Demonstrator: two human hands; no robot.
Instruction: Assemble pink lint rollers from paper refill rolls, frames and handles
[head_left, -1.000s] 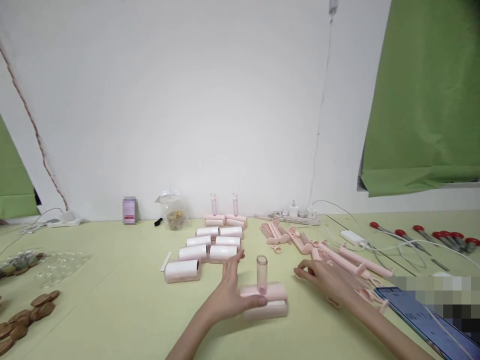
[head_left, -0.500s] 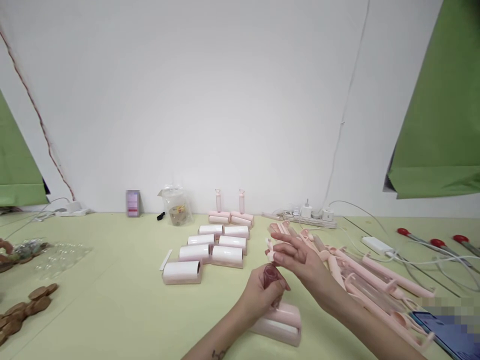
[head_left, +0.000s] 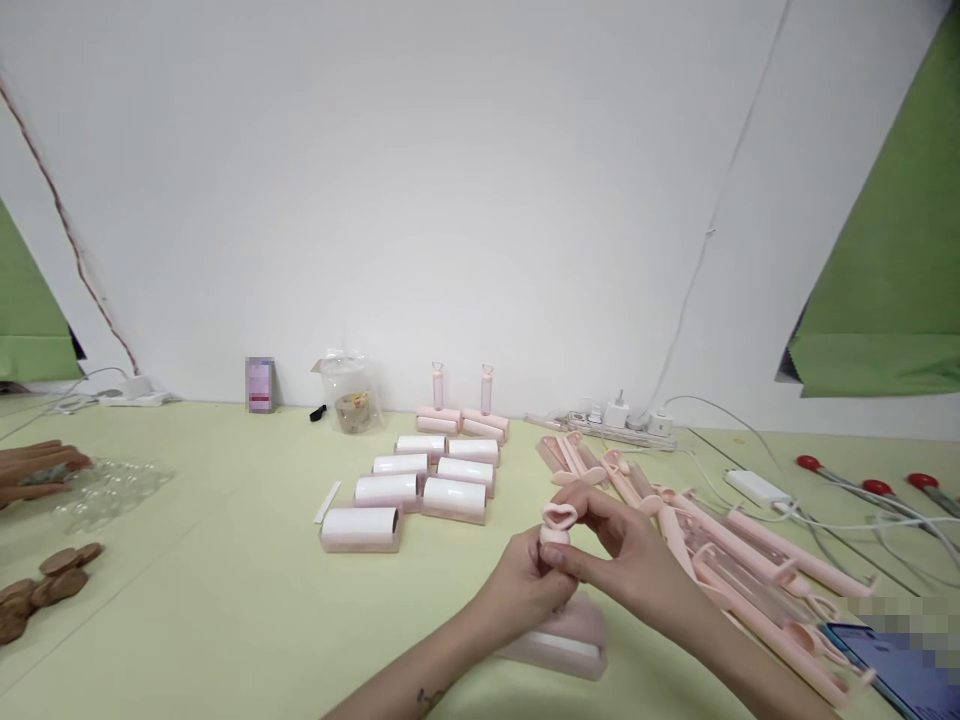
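My left hand [head_left: 525, 575] is closed around a clear tube, which the fingers now hide. Over the top of that fist, my right hand [head_left: 626, 540] pinches a pink cap with a heart-shaped loop [head_left: 559, 517]. The cap sits at the tube's top end; how far it is on cannot be seen. Under my hands lies a pink-and-white roller piece [head_left: 559, 645]. Ahead, several white rolls in pink holders, such as this roll [head_left: 360, 527], lie in two columns. Behind them stand two capped clear tubes [head_left: 438, 388] on pink pieces.
Loose pink handle parts [head_left: 750, 550] spread on the right, near a phone [head_left: 892, 670], a white adapter [head_left: 757, 488] and red-tipped rods [head_left: 877, 487]. A power strip [head_left: 622, 432] and a bagged tub [head_left: 352, 395] stand by the wall. At left are another person's hand [head_left: 41, 465] and brown discs [head_left: 64, 570].
My right hand has brought the pink heart-loop cap down onto the top of the tube in my left hand. The other person's hand has moved over the clear bubbly sheet at left.
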